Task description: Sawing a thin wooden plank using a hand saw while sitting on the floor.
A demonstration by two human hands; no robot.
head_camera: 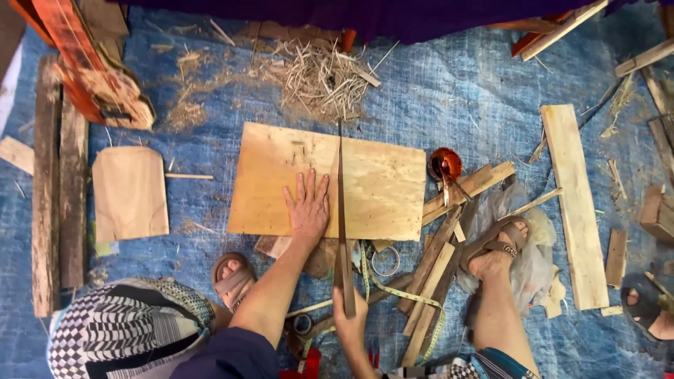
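On the blue tarp [449,91] lies a flat square plywood board [379,182]. The left hand [307,203] is pressed flat on the board near its bottom edge, with the fingers spread wide and pointing away from the person. Just beside that hand, a long thin blade [341,203] runs straight up across the board, from the near edge to the far edge. The right hand [349,319] is closed tight around the near end of the blade, below the board. Under the board's bottom edge sit a yellow tape measure [393,291] and a small ring [385,261]. To the right of the board, touching its side, is a heap of thin wood sticks [442,238], and a shiny round orange thing [445,165] sits at the top of that heap. A foot in a sandal [495,245] rests on a bit of clear plastic there. A pile of pale wood shavings [319,77] lies beyond the board. A long pale plank [572,203] lies well off to the right.
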